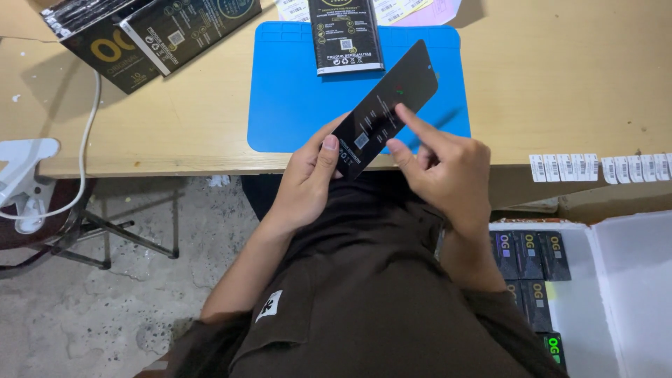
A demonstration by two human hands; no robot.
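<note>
Over at the far left of the frame a white clamp-on holder (24,175) and its cable (87,140) hang off the table (175,119), and a stack of black boxes (150,35) is parked in the upper left corner. Moving right, the left hand (308,178) is closed on the lower end of a long flat black sleeve (385,108), thumb pressed on its face, so the sleeve is held slanting up over a blue mat (294,91) in mid-frame. The sleeve looks light, thin and stiffish, probably a bit slick and easily creased, so it's best pinched at the edges near an end. Another black pack (346,35) lies at the mat's top. The right hand (448,168) is mostly curled, index fingertip touching the sleeve, gripping nothing. White barcode labels (602,168) line the table edge on the right, and small black packs (528,255) sit in a white box (630,280) at lower right.
</note>
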